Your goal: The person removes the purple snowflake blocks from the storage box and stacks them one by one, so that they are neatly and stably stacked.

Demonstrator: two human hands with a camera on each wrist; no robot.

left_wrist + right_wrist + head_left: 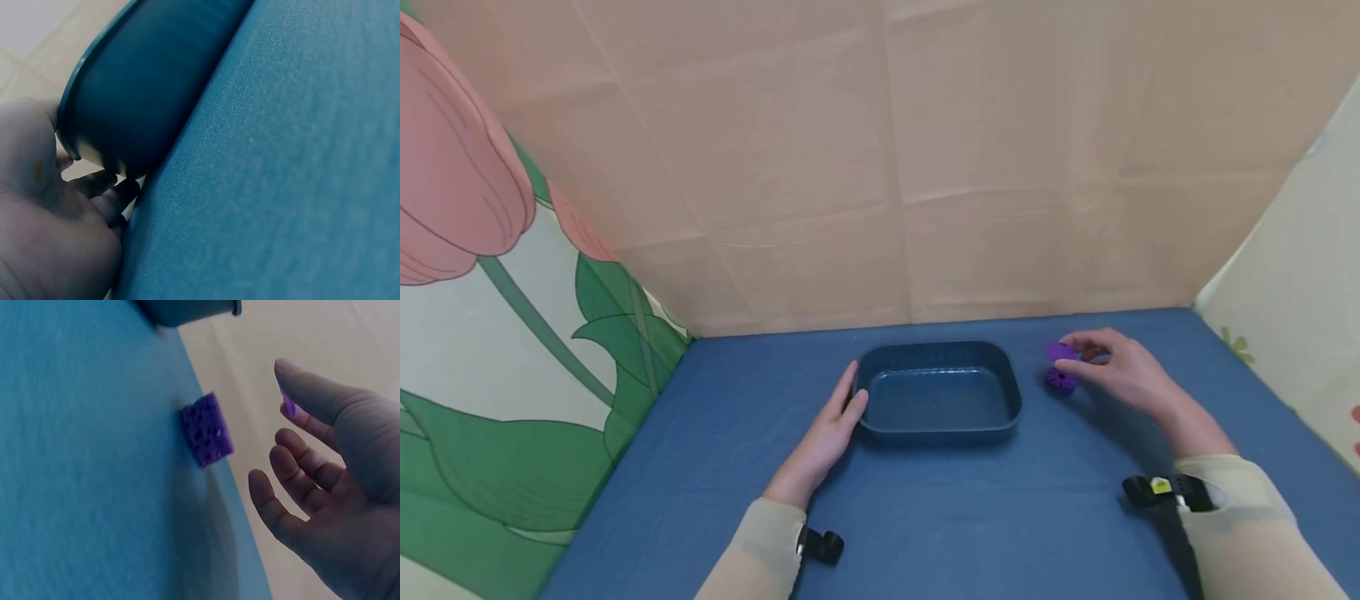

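Note:
A dark blue rectangular dish (940, 435) stands on the blue cloth. At its left end my left hand (822, 437) grips it, thumb at the rim and fingers along the outer wall, as the left wrist view also shows of the dish (144, 87). My right hand (1123, 375) pinches a thin, flat purple disc (1060, 352) between thumb and index finger. Only the edge of that disc (288, 406) shows in the right wrist view, while the other fingers curl loosely. Just below it, a short purple piece full of holes (207, 430) sits on the cloth.
The blue cloth (910, 508) covers the table. Behind it rises a beige creased sheet (895, 183). A wall with painted tulips (460, 167) borders the left side, a pale wall (1300, 275) the right.

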